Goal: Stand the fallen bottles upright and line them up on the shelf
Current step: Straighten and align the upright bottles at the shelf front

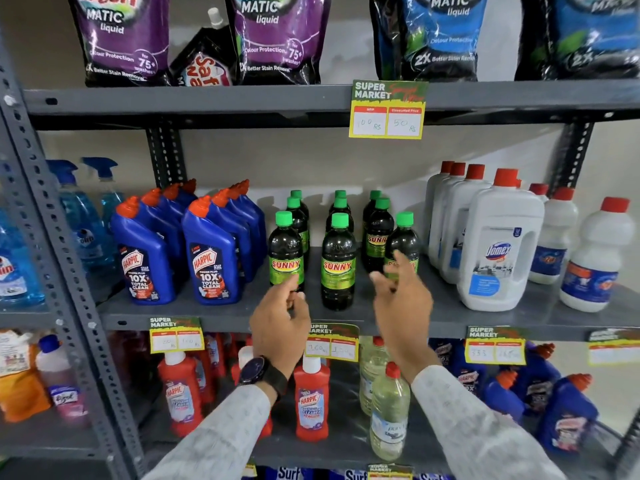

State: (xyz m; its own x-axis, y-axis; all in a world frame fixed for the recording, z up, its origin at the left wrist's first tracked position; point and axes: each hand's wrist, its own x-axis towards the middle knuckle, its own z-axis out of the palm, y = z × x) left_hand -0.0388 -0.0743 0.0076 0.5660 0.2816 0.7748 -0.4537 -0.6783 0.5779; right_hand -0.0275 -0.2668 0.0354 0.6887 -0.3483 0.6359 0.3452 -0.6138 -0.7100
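Several dark Sunny bottles with green caps stand upright in three rows on the grey middle shelf (pixel 381 315). The front left bottle (pixel 286 249) is just above my left hand (pixel 280 320), whose fingertips are at its base with the fingers loosely curled. The front middle bottle (pixel 338 261) stands free between my hands. My right hand (pixel 403 296) is open, fingers spread, in front of the lower part of the front right bottle (pixel 403 237), and I cannot tell whether it touches it. No bottle in this group lies on its side.
Blue Harpic bottles (pixel 211 251) crowd the left of the Sunny group and white Domex jugs (pixel 495 251) the right. Price tags (pixel 332 342) hang from the shelf edge. Red Harpic bottles (pixel 311 400) and clear bottles (pixel 389 414) stand on the shelf below.
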